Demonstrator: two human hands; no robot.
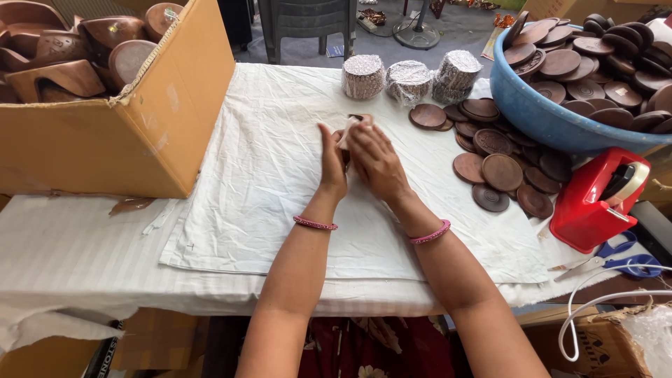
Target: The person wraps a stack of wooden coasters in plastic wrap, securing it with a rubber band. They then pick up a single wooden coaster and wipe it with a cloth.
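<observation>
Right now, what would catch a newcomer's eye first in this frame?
At centre, the left hand and right hand hold a small brown piece over the white cloth. To the right, brown discs spill beside a blue tub and a red tape dispenser.

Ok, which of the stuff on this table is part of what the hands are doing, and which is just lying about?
In use:
left hand
right hand
small wrapped piece held between them
loose brown discs
cling-wrapped stacks
white cloth

Lying about:
cardboard box of wooden pieces
blue tub of discs
red tape dispenser
blue scissors
</observation>
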